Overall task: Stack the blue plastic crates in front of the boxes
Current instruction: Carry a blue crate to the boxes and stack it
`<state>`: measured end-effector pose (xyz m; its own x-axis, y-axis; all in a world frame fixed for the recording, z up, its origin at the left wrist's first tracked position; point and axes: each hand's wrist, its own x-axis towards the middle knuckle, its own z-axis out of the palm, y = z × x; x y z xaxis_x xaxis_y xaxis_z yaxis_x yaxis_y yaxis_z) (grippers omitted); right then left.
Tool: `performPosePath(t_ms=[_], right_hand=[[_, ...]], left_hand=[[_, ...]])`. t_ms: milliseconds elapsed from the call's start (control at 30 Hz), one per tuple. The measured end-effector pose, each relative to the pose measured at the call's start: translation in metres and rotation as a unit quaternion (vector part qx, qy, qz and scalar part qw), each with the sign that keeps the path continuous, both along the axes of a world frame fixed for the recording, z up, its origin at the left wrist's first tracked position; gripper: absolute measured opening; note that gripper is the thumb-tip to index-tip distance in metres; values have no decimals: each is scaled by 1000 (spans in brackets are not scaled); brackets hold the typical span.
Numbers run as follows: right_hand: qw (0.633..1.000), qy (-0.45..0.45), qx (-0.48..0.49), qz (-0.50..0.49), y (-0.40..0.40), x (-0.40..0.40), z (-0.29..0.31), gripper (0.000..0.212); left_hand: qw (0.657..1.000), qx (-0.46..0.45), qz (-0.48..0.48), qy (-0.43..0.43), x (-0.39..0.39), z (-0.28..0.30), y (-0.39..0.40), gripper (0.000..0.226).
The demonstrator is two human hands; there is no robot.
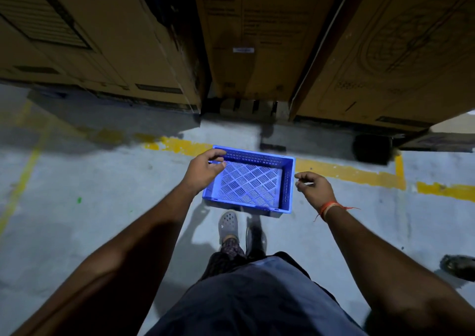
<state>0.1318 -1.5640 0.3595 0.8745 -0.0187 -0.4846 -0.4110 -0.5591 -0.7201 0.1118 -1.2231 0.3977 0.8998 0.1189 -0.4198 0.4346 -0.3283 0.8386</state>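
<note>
One blue plastic crate (250,182) with a perforated bottom lies empty on the concrete floor, just short of the tall cardboard boxes (259,40). My left hand (204,167) hovers over the crate's left rim, fingers loosely curled and holding nothing, and it hides that rim. My right hand (314,186) is a short way off the crate's right wall, also loosely curled and apart from it. No other crate is in view.
Yellow floor lines (347,172) run under and beside the crate. A pallet base (246,107) shows under the middle box. My feet in grey clogs (228,224) stand right behind the crate. A dark shoe (458,266) is at the right edge.
</note>
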Motion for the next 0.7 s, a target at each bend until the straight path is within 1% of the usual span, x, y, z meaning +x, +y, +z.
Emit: performPosePath(t_ms=[200, 367, 533, 700], right_hand=[[1000, -25, 15, 1, 11, 1, 20, 22], [999, -37, 23, -25, 12, 0, 31, 21], [998, -51, 11, -40, 6, -9, 43, 24], [995, -55, 3, -81, -16, -29, 48, 26]], left_hand=[[1000, -19, 2, -8, 5, 7, 2, 30], [999, -23, -21, -34, 19, 21, -1, 33], [994, -16, -98, -49, 38, 28, -12, 36], [976, -5, -209, -67, 59, 29, -46, 37]])
